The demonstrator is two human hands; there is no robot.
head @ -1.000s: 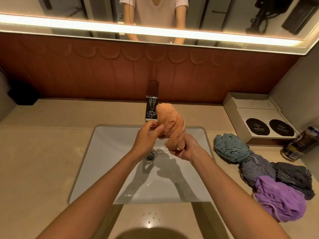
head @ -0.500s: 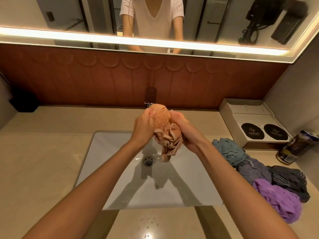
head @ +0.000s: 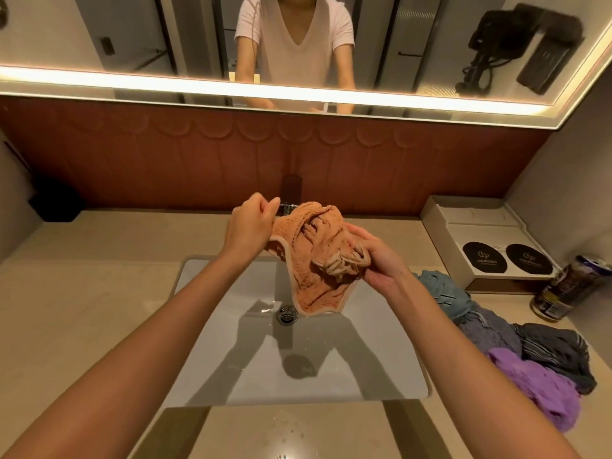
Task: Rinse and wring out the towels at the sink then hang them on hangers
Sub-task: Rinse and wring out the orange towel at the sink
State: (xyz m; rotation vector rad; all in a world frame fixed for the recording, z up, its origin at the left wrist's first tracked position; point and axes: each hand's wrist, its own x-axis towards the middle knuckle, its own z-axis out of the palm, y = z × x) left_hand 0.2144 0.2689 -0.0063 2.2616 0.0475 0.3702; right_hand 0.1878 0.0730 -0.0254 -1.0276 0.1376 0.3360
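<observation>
Head view, item by item.

1. Orange towel [head: 318, 260]: crumpled and partly opened, held in the air above the back half of the sink [head: 231, 359]. It spans the gap between the two hands. Its pale-trimmed lower edge hangs down just over the drain [head: 286, 315].
2. Left hand [head: 248, 226]: fingers curled, gripping the towel's upper left edge. It is raised in front of the tap [head: 291, 190].
3. Right hand [head: 377, 260]: fingers and thumb curled round a bunched fold on the towel's right side, slightly lower than the left hand.
4. Sink: white, rectangular, set into the beige table [head: 82, 309]. Shadows of both forearms fall across the basin. A few water drops lie on the table in front of it.
5. Four more towels, bunched in a row on the table right of the sink and touching one another: blue towel [head: 440, 289] nearest the right wrist, grey towel [head: 486, 329], dark towel [head: 556, 352], purple towel [head: 536, 392] nearest the camera.
6. White box [head: 480, 233] with two round black discs on it, behind the row; can [head: 569, 286] just beside it, tilted.
7. Black object [head: 54, 203] at the far left against the brown wall panel [head: 165, 160].
8. Mirror [head: 116, 34] above, with a lit strip along its lower edge.
</observation>
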